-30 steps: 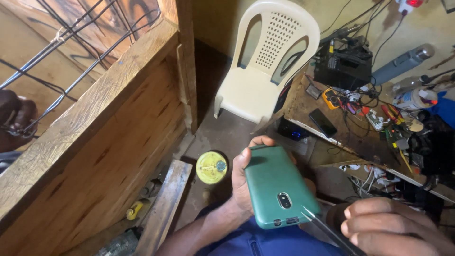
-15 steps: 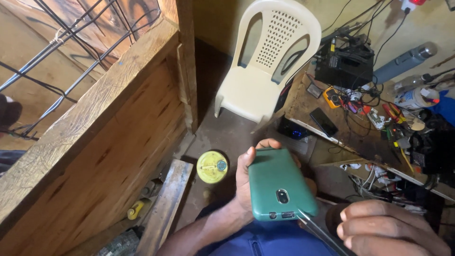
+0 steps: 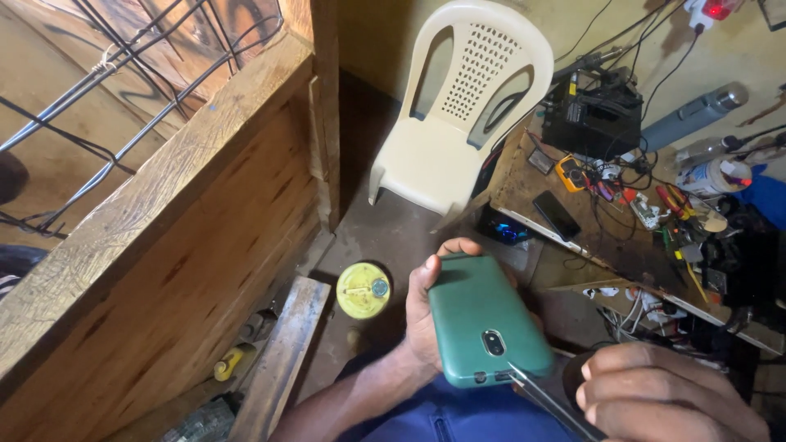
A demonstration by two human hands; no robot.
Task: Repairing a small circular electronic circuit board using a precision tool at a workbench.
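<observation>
My left hand (image 3: 422,315) grips a phone in a green case (image 3: 483,315), back side up, with its camera lens toward me. My right hand (image 3: 667,401) at the lower right holds thin metal tweezers (image 3: 544,397). Their tip touches the phone's near edge beside the lens. My blue-clothed lap lies under both hands.
A cream plastic chair (image 3: 463,106) stands ahead on the floor. A cluttered workbench (image 3: 524,176) at right carries a black phone (image 3: 557,214), a yellow multimeter (image 3: 571,172), a black box, wires and tools. A yellow round lid (image 3: 363,290) lies on the floor. A wooden partition (image 3: 164,245) fills the left.
The phone has shifted slightly down and toward me, and the tweezers' tip stays at its near edge. The view has tilted a little.
</observation>
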